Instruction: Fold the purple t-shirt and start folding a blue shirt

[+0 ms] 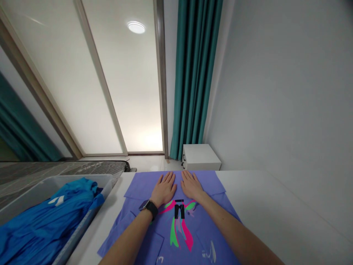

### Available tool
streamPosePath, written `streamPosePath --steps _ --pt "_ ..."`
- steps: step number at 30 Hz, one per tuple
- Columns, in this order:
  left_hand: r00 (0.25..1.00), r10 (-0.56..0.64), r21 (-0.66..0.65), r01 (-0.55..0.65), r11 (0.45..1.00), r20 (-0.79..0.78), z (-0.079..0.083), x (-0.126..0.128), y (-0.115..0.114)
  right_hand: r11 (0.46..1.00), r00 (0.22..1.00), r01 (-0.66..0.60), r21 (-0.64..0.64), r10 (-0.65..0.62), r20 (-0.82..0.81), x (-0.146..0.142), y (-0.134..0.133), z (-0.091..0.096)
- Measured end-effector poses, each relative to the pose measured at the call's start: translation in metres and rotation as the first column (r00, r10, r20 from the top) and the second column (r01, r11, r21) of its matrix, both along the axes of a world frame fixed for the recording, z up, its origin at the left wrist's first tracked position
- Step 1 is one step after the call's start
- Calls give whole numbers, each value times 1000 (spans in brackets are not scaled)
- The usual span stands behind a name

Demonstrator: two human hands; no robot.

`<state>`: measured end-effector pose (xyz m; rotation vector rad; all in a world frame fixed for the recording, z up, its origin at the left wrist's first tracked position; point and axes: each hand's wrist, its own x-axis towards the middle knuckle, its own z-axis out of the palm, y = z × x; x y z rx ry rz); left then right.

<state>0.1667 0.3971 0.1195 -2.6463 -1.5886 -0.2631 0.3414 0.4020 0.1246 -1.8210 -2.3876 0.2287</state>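
Shirt point(176, 224), purple, bright print: flat on white table point(275, 206), centre, running near to far. Your left hand point(164, 188), watch point(149, 207) on wrist, and right hand point(191, 186): side by side on shirt's far part, palms down, fingers straight, almost together, holding nothing. Grey bin point(106, 181) of blue garments point(46, 221): left. Risk, judged: uneven palm push could bunch cloth; watch could snag it.

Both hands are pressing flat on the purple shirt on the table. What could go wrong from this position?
The left hand and right hand lie flat near the far edge of the purple shirt; sliding them may bunch the fabric.
The watch on the left wrist might snag the cloth.
The shirt's left side lies close to the edge of the white table, beside the grey bin; a pull could drag it off.
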Motion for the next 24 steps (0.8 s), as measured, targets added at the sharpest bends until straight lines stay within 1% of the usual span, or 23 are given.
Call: streamPosePath --steps 5,11,14,17,22,24 --pt "1000 3 -20 -2 1000 15 2 0 0 996 996 84 -30 -83 16 28 1 -5" --pt "1000 0 -20 0 1000 21 2 -1 0 985 985 167 -49 -164 53 70 3 -7" --pt "1000 7 -30 -6 1000 16 4 0 0 979 979 196 -55 -192 66 86 5 -9" --pt "1000 11 -32 -10 999 11 6 1 -1 978 978 202 -54 -198 73 92 4 -11" --pt "1000 12 -30 -12 999 -4 5 2 -2 980 977 199 11 -200 73 92 0 -13" --pt "1000 11 -29 -12 1000 -1 4 0 -2 980 977 199 19 -200 74 92 -1 -14"
